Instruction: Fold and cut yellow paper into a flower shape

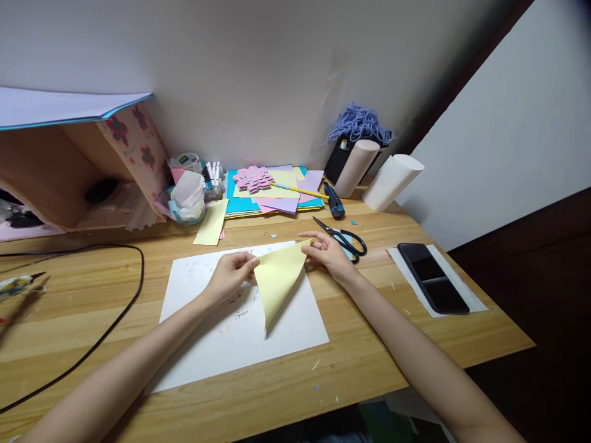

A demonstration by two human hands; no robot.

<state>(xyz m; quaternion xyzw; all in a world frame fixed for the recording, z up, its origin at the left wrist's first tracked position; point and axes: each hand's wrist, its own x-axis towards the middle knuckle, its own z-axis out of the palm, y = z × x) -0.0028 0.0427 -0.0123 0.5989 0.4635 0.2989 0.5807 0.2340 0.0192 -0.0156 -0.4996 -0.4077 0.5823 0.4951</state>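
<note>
Paper [279, 274] of a pale yellow, triangular in outline, is stretched between two bare hands above a white sheet [194, 338] on the wooden bench [364, 344]. The left hand [236, 271] has its grip closed on the upper left corner, thumb on top. The right hand [327, 252] grips the upper right corner between thumb and fingers — one finger reaches out past the edge — and the third corner points down toward the person. Small coloured marks (too faint to read) dot the white sheet.

Just beyond the right hand lie black scissors [356, 247], their handles over a light blue scrap [342, 235]. Farther right, a dark phone [432, 278] rests on a white folded piece [477, 304]. Behind the hands stands a stack of coloured sheets [236, 205], topped with pink flower-shaped cutouts [253, 178] and a yellow pencil [300, 189]; a blue-and-black cutter [336, 203] lies just beside the stack. A yellow strip [211, 223] sits near the far edge of the white sheet — and a black cable [134, 295] curves across the left of the bench.
</note>
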